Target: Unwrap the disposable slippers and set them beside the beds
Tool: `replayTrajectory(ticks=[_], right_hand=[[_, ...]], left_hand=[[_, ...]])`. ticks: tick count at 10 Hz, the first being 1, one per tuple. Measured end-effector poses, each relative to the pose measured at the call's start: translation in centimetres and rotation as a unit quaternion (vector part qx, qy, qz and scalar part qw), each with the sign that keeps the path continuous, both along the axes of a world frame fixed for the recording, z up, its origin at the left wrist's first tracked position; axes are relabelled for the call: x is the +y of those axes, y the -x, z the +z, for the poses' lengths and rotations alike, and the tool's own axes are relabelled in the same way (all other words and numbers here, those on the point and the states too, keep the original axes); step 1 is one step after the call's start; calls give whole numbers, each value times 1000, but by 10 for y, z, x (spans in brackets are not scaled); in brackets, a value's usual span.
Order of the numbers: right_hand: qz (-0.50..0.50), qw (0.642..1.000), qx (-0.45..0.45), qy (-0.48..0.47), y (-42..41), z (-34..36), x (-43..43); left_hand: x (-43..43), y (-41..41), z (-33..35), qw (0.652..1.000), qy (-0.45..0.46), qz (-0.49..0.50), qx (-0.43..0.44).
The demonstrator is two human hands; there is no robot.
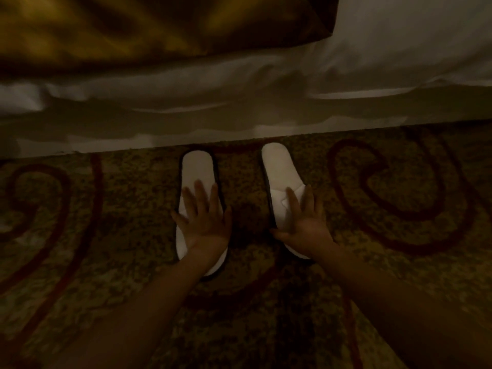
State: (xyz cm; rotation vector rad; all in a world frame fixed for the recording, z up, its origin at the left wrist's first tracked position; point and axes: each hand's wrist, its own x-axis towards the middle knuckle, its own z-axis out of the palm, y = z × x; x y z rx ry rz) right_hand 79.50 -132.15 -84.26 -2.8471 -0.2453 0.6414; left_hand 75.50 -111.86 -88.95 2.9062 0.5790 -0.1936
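left slipper: white, unwrapped, flat on carpet, 12 o'clock end just short of the bed skirt; dark thin sole edge shows around it.
right slipper: white, parallel to the other at its 3 o'clock, a gap of carpet between them; its upper band crosses under the fingers.
left hand: spread flat, palm down on the left slipper's near half; grips nothing, just presses.
right hand: spread open, palm down on the right slipper's near half, thumb off the 9 o'clock edge; holds nothing.
handling guess: very light, soft, floppy; thin sole likely bends easily. Low-slip on carpet pile, so slide by flat palm or pinch the sole rim at the near end to shift.
materials: slippers look like brushed nonwoven or terry, rounded oblong shape.
carpet: mottled olive-brown pile with dark red scroll lines.
bed skirt: white draped cloth, soft folds, at 12 o'clock.
bed runner: gold-brown satin sheen, at 11 o'clock.
light: dim, detail blurred.
wrapper: none in view.
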Motion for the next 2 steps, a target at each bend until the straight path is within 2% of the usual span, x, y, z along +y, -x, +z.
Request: replayTrajectory(ticks=[1,2], right_hand=[[1,1000,11,3,3,1,2],[-25,1000,1,-9,-2,22,1]], left_hand=[[0,2,9,1000,17,-2,10],[2,8,30,999,19,-14,-38]])
